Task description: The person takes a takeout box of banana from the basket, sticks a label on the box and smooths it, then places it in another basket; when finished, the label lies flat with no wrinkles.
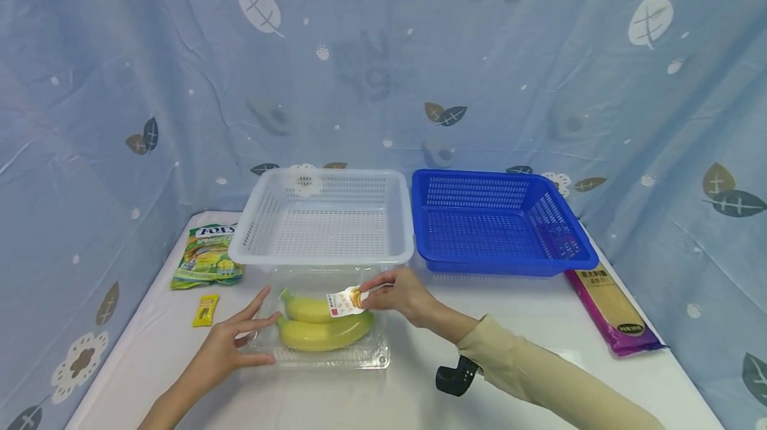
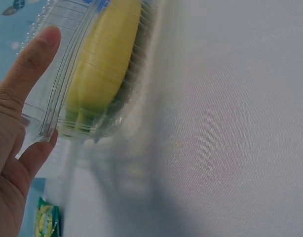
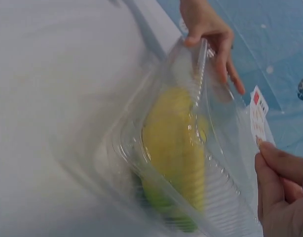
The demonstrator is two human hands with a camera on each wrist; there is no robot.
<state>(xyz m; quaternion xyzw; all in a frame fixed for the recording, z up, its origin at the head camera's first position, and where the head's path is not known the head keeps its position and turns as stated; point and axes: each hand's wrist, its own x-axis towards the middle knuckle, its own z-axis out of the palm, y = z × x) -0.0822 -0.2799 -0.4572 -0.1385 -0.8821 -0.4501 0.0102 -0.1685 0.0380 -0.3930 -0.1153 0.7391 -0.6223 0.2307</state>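
Note:
A clear plastic fruit box (image 1: 326, 358) with a closed-looking lid lies on the white table, with two yellow bananas (image 1: 323, 335) inside. My left hand (image 1: 230, 337) holds the left end of the box, its fingers spread; the left wrist view shows the thumb (image 2: 35, 57) against the ribbed side. Above the lid my right hand (image 1: 401, 295) pinches the right end of a small white label (image 1: 344, 302) printed with a banana picture. In the right wrist view the label (image 3: 258, 116) stands tilted at the lid, between thumb and fingertips.
Behind the box stands a white plastic basket (image 1: 320, 260), with a blue basket (image 1: 506, 267) to its right. At left lie a green candy bag (image 1: 206, 257) and a small yellow packet (image 1: 206, 310). A purple pasta pack (image 1: 617, 313) lies along the right edge. Patterned blue cloth (image 1: 383, 70) surrounds the table.

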